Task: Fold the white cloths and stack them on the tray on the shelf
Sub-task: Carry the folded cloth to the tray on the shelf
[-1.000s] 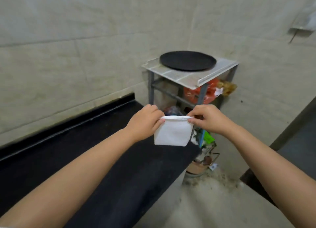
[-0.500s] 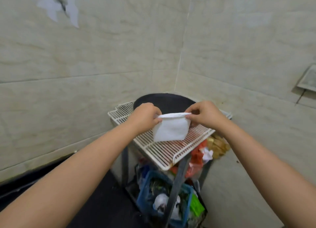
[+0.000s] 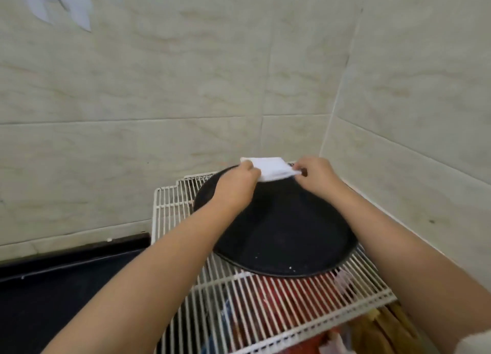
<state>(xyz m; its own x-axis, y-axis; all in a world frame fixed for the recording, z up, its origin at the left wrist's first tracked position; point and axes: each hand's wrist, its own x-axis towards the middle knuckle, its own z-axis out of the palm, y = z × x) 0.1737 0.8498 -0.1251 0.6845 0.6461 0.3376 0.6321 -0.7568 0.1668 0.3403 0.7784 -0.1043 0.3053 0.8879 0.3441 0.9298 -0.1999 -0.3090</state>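
Observation:
A small folded white cloth [image 3: 269,167] is stretched flat between both hands over the far part of the round black tray [image 3: 281,236]. My left hand [image 3: 235,186] pinches its left edge and my right hand [image 3: 316,177] pinches its right edge. The tray lies on the white wire shelf [image 3: 265,300] in the corner of the tiled walls. Whether the cloth touches the tray I cannot tell. No other cloth shows on the tray.
A black countertop [image 3: 66,287] runs along the wall to the left of the shelf. Below the wire top lie red, yellow and blue packets and bags [image 3: 292,306]. Tiled walls close in behind and to the right.
Both hands have carried the folded cloth forward from in front of the shelf to over the far side of the tray, turning it from hanging down to lying nearly flat. The view has moved closer.

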